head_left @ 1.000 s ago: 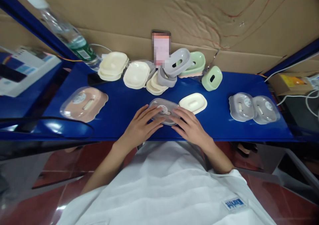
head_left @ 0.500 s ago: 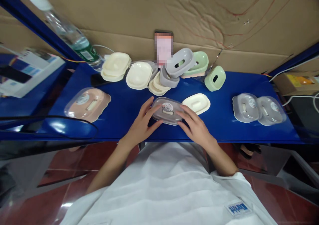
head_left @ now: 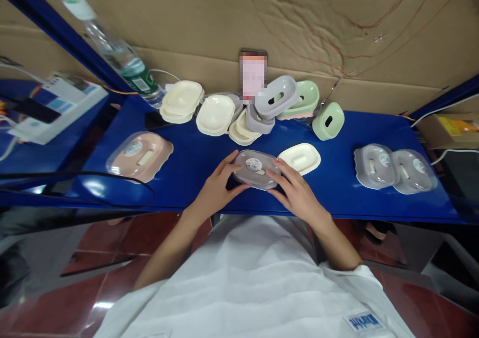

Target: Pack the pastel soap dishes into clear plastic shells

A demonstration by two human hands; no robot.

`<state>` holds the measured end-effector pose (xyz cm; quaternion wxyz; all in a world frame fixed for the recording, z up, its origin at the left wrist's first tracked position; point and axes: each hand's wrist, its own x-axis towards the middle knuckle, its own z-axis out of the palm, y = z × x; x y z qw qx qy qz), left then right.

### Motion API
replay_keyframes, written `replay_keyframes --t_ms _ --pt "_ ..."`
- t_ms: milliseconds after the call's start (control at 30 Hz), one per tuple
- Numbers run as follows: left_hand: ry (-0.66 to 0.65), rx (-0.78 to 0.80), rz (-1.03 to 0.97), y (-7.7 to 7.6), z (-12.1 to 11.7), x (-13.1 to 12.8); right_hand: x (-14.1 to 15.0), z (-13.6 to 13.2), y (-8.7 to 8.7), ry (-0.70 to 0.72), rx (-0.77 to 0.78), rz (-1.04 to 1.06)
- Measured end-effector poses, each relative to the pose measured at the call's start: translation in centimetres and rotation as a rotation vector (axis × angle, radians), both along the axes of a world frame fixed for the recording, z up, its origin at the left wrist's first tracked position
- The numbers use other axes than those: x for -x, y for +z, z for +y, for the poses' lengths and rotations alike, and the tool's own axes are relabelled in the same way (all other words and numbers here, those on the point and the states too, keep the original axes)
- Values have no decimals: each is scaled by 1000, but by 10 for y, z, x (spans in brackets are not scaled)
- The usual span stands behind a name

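A grey soap dish [head_left: 257, 180] with a clear lid and a round white label is between my hands, near the front edge of the blue table. My left hand [head_left: 221, 180] grips its left end, thumb along the near side and fingers at the far side. Around the right end curls my right hand [head_left: 298, 190], with some fingertips over the lid. Just behind it, to the right, lies a cream oval tray [head_left: 300, 159], partly covered by the right fingers.
A pink lidded dish [head_left: 141, 157] sits left, two grey lidded dishes [head_left: 376, 166] right. Cream lids [head_left: 216, 115], grey trays [head_left: 277, 97] and green trays [head_left: 329, 122] are heaped behind, by a phone [head_left: 253, 76]. A water bottle [head_left: 116, 53] leans back left; a black cable [head_left: 75, 176] crosses the left.
The view has shifted slightly, so everything sits a little further right. My fingers have drawn in closer around the grey soap dish, and its label shows more fully.
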<state>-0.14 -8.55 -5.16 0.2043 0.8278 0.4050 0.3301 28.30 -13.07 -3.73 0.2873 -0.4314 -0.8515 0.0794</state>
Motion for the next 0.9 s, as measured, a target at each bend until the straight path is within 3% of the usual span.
replay_keyframes --t_ms 633,900 --pt "-6 -116 -29 10 -2 -2 -1 -3 3 -37 33 2" --pt "-5 -87 -59 9 -1 -1 -2 -2 2 -19 0 -9"
